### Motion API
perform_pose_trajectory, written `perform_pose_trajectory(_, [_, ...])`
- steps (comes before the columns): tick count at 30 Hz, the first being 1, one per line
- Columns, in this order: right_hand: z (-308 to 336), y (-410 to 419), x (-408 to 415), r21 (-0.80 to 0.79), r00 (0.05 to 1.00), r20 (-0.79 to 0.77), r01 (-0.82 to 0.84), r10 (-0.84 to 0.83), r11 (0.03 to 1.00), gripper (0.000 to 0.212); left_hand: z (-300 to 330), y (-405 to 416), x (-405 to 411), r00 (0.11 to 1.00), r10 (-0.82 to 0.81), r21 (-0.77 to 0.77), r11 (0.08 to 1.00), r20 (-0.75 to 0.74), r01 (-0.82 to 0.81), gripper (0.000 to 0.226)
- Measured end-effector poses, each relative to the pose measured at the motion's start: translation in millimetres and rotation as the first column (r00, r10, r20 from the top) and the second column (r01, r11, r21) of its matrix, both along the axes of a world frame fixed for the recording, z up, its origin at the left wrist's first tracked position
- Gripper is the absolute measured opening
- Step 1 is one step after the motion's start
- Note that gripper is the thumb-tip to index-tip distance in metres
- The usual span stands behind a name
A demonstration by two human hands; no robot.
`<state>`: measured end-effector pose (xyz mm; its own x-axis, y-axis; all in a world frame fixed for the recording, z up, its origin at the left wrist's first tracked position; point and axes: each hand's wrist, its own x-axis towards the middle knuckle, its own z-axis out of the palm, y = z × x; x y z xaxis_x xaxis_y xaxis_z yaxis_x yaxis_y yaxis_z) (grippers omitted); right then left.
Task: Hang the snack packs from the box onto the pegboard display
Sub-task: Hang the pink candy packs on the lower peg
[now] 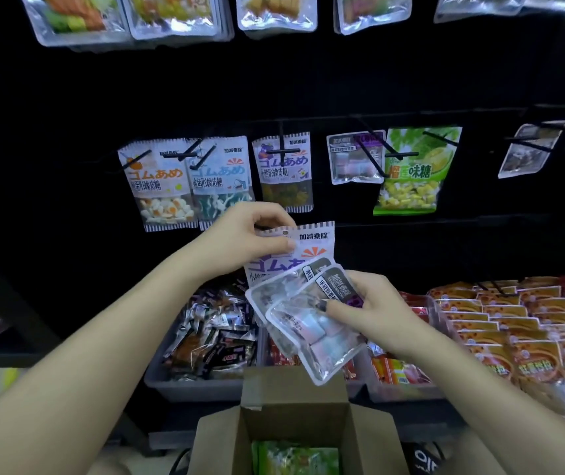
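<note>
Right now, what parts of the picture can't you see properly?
Head view only:
- Striped gummy pack: lower half hidden behind the clear packs held by the right hand.
- Cardboard box: bottom cut off by the frame's edge.
- Top-row packs: tops cut off.
- Pegboard: too dark to show holes.

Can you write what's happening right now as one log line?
left hand: pinches gummy pack | right hand: holds two clear packs | box: open below | step: hanging not done

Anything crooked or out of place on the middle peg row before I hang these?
Mostly tidy. The grey pack at the far right hangs tilted, unlike the upright gummy packs. The left hand and right hand hold packs, not yet hung.
</note>
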<state>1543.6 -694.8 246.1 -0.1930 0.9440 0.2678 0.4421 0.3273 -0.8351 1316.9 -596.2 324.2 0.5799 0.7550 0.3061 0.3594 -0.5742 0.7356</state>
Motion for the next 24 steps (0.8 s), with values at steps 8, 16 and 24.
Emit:
perform_pose_trajectory(8, [11, 15, -3, 0.008, 0.991, -0.131, 0.024, -0.022, 1.0, 0.038, -20, 17, -10, 0.849, 0.347, -0.36, 0.91, 0.398, -0.204, 0.063])
perform_pose_trajectory(16, [13, 19, -6, 0.033, 0.969, -0.243, 0.041, -0.032, 0.999, 0.017, -57, 20, -3, 0.918, 0.272, -0.629, 0.776, 0.288, -0.033, 0.057])
perform_pose_trajectory(24, [15, 32, 5, 0.014, 0.974, -0.227, 0.033, -0.029, 0.999, 0.014, -56, 19, 9, 0.874, 0.328, -0.516, 0.85, 0.358, -0.108, 0.025])
